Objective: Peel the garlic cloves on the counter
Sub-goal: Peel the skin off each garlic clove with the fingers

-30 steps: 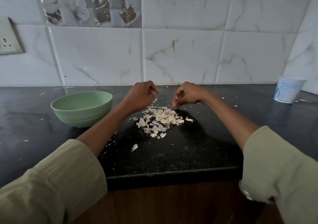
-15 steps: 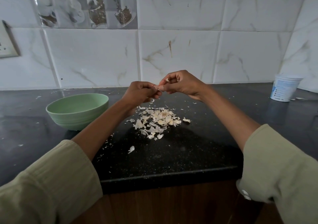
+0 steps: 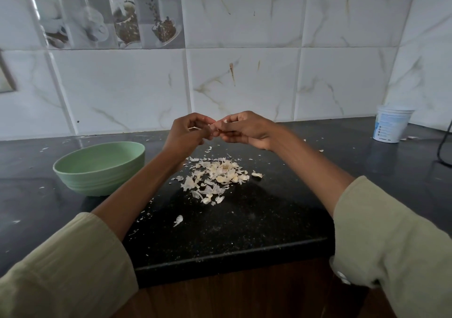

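My left hand (image 3: 187,133) and my right hand (image 3: 247,129) meet fingertip to fingertip above the black counter (image 3: 244,222). Between the fingertips sits a small pale garlic clove (image 3: 217,125), mostly hidden by the fingers of both hands. Below the hands lies a pile of garlic cloves and papery skins (image 3: 217,174). One loose skin flake (image 3: 178,220) lies nearer the front edge.
A pale green bowl (image 3: 100,168) stands on the counter left of the pile, its inside hidden from here. A white plastic tub (image 3: 391,127) stands at the back right, with a black cable (image 3: 444,144) beside it. White tiled wall behind.
One second ago my hands were apart and low at the pile. They rose and came together, and both now hold a clove above the pile.
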